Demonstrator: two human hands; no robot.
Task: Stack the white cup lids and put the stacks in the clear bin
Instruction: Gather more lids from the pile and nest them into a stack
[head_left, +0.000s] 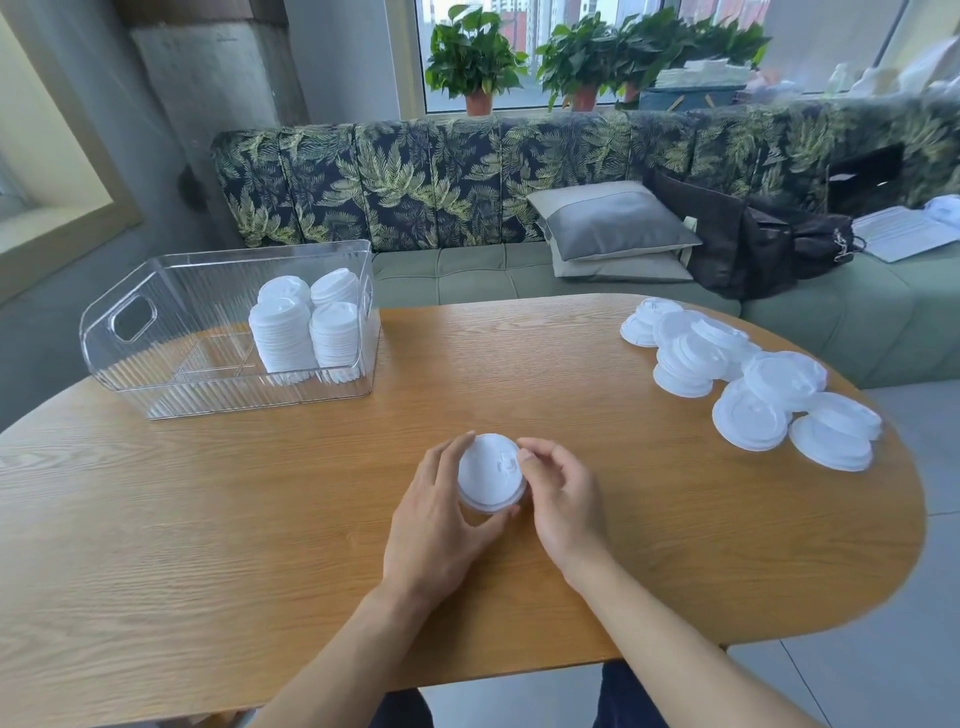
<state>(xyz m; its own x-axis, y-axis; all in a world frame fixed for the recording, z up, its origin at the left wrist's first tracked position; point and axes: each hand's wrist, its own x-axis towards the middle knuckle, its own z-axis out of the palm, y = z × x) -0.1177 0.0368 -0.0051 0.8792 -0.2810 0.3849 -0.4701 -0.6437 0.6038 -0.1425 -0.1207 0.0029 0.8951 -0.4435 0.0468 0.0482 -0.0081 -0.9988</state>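
White cup lids are standing stacked in the clear bin, and we are judging the small stack light, thin and slippery, so our left grip and right grip are clasping its rim at the middle of the desk.

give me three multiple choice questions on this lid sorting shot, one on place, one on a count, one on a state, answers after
1. Where on the table is the clear bin?
A) far left
B) far right
C) centre, near edge

2. How many lid stacks stand in the bin?
A) two
B) four
C) six

3. What are the left hand and right hand doing?
A) gripping a small lid pile
B) lying flat on the table
C) reaching into the bin

Answers:
1 A, the bin stands at the far left.
2 B, four white stacks fill its right end.
3 A, both hands' fingers curl round the pile.
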